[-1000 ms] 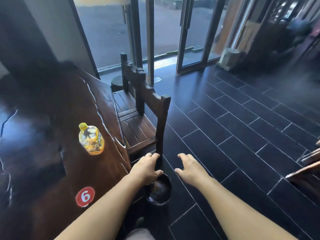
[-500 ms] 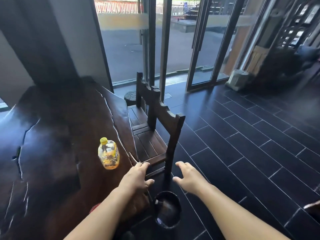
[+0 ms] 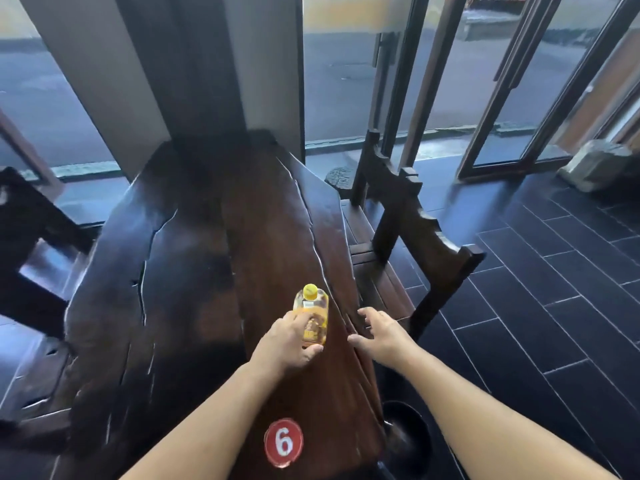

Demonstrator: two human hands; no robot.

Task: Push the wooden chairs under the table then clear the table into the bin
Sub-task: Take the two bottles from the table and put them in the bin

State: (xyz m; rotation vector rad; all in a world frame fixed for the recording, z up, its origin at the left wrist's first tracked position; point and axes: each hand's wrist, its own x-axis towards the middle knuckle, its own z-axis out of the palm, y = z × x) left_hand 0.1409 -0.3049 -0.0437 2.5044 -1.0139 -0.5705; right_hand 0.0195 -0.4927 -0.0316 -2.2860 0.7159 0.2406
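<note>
White "6" on red round sticker (image 3: 283,443); bottle (image 3: 311,318) label unreadable

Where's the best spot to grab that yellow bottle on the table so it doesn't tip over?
Probably around its wide middle, coming from the near left side. The bottle stands upright on the table close to the right edge, and its yellow cap is small and narrow. The left hand already wraps the body there, thumb in front, while the right hand is open beside it.

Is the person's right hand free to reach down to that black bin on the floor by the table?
Probably yes. The right hand is open and holds nothing, hovering at the table edge. The bin sits on the floor below that arm, with nothing visible between them.
</note>
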